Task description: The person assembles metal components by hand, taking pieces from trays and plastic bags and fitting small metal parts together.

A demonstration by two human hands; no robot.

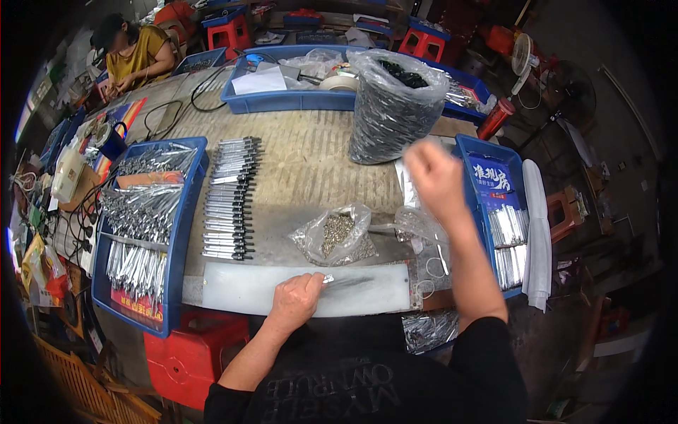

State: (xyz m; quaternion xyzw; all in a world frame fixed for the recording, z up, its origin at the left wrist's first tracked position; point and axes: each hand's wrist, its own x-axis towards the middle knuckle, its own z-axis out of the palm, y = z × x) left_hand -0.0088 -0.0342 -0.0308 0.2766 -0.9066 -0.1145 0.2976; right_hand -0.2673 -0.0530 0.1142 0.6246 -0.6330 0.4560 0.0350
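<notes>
My left hand (295,301) is closed above a pale flat board (378,286) at the table's near edge. A short silver metal piece (328,279) sticks out past its thumb; the rest is hidden in the fist. My right hand (434,173) is raised beside a tall clear bag of black parts (388,116). Motion smears its curled fingers, so whether it holds anything cannot be told. Between the hands lies an open plastic bag of small brassy metal parts (338,233). Slim silver rods with dark ends (229,198) lie in a column on the left.
A blue tray of metal rods (200,166) stands at the left, another blue tray (462,152) at the right. A third blue tray (282,101) sits at the back. A red stool (176,364) is below the near left edge. A person (145,56) sits far left.
</notes>
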